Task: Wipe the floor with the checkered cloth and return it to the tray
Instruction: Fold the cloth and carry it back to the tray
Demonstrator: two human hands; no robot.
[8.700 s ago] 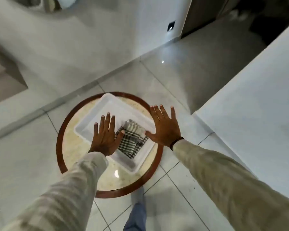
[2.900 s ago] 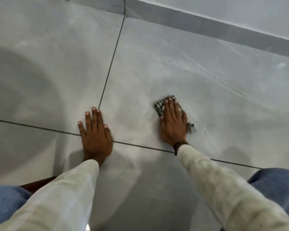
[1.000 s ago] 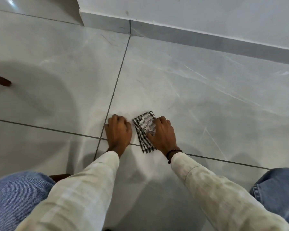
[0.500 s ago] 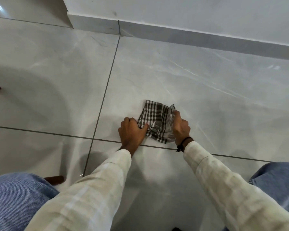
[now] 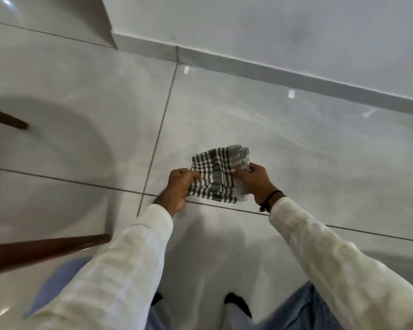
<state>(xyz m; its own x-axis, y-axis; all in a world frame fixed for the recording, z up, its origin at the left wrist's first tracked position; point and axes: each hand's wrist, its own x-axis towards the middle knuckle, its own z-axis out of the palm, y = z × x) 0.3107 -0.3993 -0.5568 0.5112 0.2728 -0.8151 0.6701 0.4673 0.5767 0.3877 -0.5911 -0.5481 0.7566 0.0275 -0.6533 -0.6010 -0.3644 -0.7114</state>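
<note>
At the far left, two dark wooden legs (image 5: 45, 248) of some piece of furniture are seen above the grey tiled floor (image 5: 296, 144); what they belong to cannot be told, since the rest is cut off by the frame. No tray is shown anywhere in the view.

Moving right, the left hand (image 5: 178, 188) is curled closed, and the left edge of the checkered cloth (image 5: 218, 179) is pinched between its thumb and fingers. The cloth is held between the two hands, partly folded, with its far end bunched into a thicker roll. It appears to be lifted just clear of the tiles, above a grout line, though whether its lower edge touches the floor cannot be told for certain.

Further right, the right hand (image 5: 255, 182), with a dark band at the wrist, is closed on the cloth's right side, its fingers wrapped over the folded layers.

Beyond the hands, a grey skirting (image 5: 272, 75) is met by the floor below a white wall.

The wiping is judged to be finished or nearly so, since the cloth is gathered up and not pressed flat. Folding seems under way; the carry to the tray and the placing in it are left.
</note>
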